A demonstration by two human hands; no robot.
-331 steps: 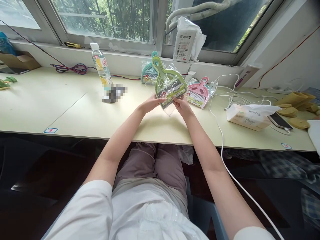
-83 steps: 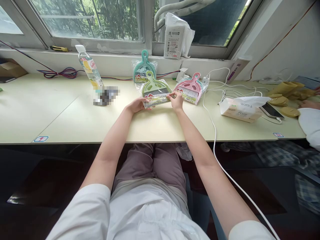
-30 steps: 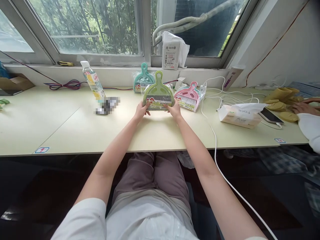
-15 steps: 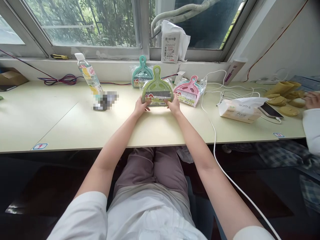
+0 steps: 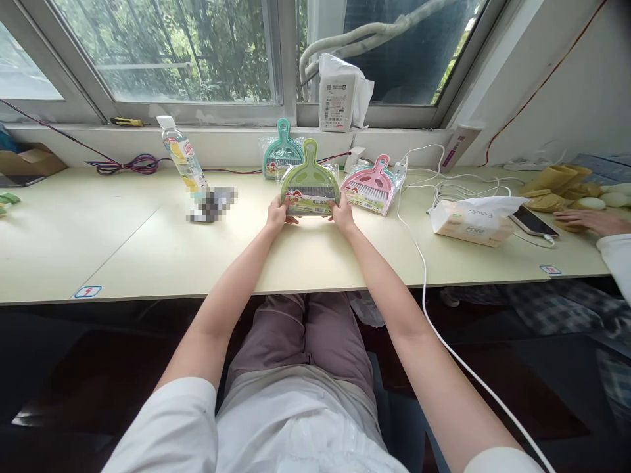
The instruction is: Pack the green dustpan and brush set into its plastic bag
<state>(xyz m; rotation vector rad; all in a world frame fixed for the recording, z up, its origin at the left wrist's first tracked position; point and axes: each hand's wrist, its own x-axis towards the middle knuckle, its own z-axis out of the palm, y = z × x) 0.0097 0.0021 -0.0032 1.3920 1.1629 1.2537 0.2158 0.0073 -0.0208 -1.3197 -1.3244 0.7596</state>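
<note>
A green dustpan and brush set (image 5: 309,176) in clear wrapping is held up by its two lower corners, handle pointing up. My left hand (image 5: 279,213) grips its left corner, and my right hand (image 5: 341,213) grips the right one. Just behind it to the left, a teal dustpan and brush set (image 5: 282,156) leans against the wall below the window. To the right, close to my right hand, a pink dustpan and brush set (image 5: 371,187) lies tilted on the table. Both of those are wrapped too.
On the table (image 5: 128,263) a drink bottle (image 5: 183,154) stands left, near a blurred-out object (image 5: 211,203). A tissue pack (image 5: 470,222), a phone (image 5: 535,221) and white cables lie right. Another person's hand (image 5: 594,222) rests by yellow items (image 5: 552,184) at the far right.
The view has shifted slightly, so the table sits a little lower. Both hands still hold the green set, tipped slightly differently. The other person's hand has reached further left onto the table.
</note>
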